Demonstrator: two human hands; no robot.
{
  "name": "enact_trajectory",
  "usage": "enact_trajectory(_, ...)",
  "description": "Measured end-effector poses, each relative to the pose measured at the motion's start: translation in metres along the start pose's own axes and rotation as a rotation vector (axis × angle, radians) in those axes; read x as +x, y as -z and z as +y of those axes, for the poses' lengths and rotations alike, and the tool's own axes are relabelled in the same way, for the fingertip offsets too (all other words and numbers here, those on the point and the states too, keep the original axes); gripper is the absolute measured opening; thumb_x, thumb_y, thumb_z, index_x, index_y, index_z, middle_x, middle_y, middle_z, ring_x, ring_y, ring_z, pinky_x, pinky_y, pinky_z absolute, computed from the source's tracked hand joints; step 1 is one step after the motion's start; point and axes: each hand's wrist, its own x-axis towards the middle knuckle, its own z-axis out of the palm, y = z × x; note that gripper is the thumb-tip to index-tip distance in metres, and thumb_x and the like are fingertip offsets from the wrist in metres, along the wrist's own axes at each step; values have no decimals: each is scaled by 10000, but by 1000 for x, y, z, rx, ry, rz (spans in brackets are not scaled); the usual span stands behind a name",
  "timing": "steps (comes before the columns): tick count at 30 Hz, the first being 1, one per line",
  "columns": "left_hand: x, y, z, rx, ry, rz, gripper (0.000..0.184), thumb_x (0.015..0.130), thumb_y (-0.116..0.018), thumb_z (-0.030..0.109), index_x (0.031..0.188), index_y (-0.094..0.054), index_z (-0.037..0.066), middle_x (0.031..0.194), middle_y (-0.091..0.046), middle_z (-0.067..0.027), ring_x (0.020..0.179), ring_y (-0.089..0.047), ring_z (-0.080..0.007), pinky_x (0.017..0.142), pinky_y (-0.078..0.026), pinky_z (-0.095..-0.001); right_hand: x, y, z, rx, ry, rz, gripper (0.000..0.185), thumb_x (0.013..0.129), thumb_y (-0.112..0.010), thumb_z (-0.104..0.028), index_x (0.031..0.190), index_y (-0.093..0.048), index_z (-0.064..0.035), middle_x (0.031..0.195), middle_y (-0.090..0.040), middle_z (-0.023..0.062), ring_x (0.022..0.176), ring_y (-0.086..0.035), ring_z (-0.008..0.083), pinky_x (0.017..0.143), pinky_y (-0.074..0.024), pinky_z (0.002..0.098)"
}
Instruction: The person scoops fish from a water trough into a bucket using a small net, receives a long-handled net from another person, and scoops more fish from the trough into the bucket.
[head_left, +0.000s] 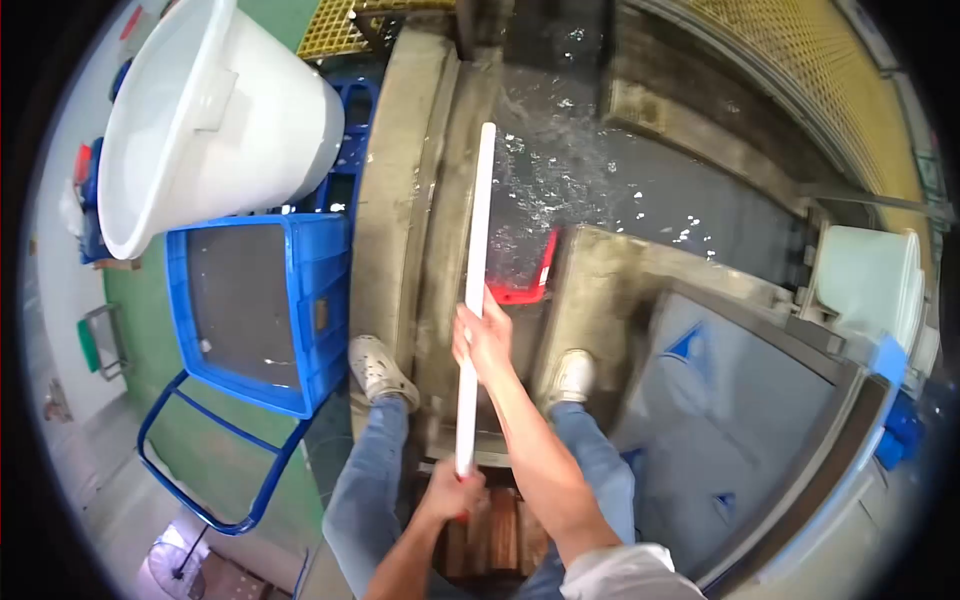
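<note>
A long white pole runs up the middle of the view over a water channel. My right hand is wrapped round it partway along. Lower down, my left hand is closed on its near end, where a bit of red shows. Near the far part of the pole, a red frame-like object sits partly in the rippling dark water. How the pole meets the red object, if it does, I cannot make out.
My feet stand on concrete ledges either side of the channel. At left are a blue crate holding grey liquid, a large white tub and a blue cart handle. A grey panel and pale bin stand right.
</note>
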Motion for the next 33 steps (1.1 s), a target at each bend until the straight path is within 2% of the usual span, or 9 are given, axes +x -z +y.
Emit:
enact_trajectory(4,-65,-8,68,-120,138,-125,113,785,-510,-18,782,-418,48,480,-412,-26,364,-414,-116,341,-346,-269,-30,-30,-41,70,-6,165,444,847,-446,-15,1274,-377,-115,580,-429,27,350,-393,118,291,-334,266)
enact_trajectory(6,-100,-16,63,-237,158,-208,79,809,-500,13,827,-428,39,509,-411,-25,365,-394,-118,343,-341,-271,-60,-31,-40,47,-61,254,285,841,-449,-21,1119,-460,-82,565,-430,34,350,-395,120,290,-328,267)
enact_trajectory(9,-145,-37,70,-574,343,-133,40,817,-467,50,818,-437,24,543,-388,-28,385,-375,-124,347,-338,-259,-98,-3,-9,-47,-248,343,53,835,-464,-37,859,-426,-64,575,-428,49,387,-395,134,319,-319,286)
enact_trajectory(12,-148,-49,33,-761,496,-162,135,831,-473,127,927,-453,34,561,-379,-15,411,-379,-114,352,-318,-247,-127,57,43,-146,-426,469,55,820,-482,-52,850,-442,-73,558,-427,50,384,-398,138,317,-317,293)
enact_trajectory(14,-137,-60,26,-719,547,-129,119,838,-461,158,899,-461,55,571,-385,-7,416,-378,-110,358,-316,-247,-136,93,65,-126,-501,544,55,813,-486,-36,818,-447,-76,524,-400,32,362,-380,128,305,-315,291)
enact_trajectory(16,-116,-68,9,-874,603,-209,114,864,-432,176,882,-450,64,586,-402,-11,408,-373,-99,355,-320,-243,-131,117,76,-187,-522,572,61,812,-480,-34,803,-439,-78,524,-397,28,364,-380,126,306,-314,292)
enact_trajectory(18,-96,-72,-2,-909,620,-261,155,882,-400,210,889,-452,64,584,-393,-7,405,-359,-92,351,-306,-231,-114,139,88,-260,-546,590,62,823,-508,-89,798,-455,-70,531,-428,40,378,-402,146,320,-330,307)
enact_trajectory(21,-57,-75,-4,-869,598,-122,165,890,-387,215,919,-456,69,579,-384,-4,401,-349,-100,364,-308,-247,-78,149,88,-299,-520,531,56,828,-500,-78,810,-447,-68,553,-425,34,386,-404,136,324,-334,299)
enact_trajectory(33,36,-70,-36,-826,591,-79,195,893,-371,242,928,-464,73,563,-369,7,397,-341,-99,363,-311,-245,-3,181,104,-352,-538,499,71,839,-478,-67,900,-443,-66,576,-415,21,392,-388,112,323,-332,290)
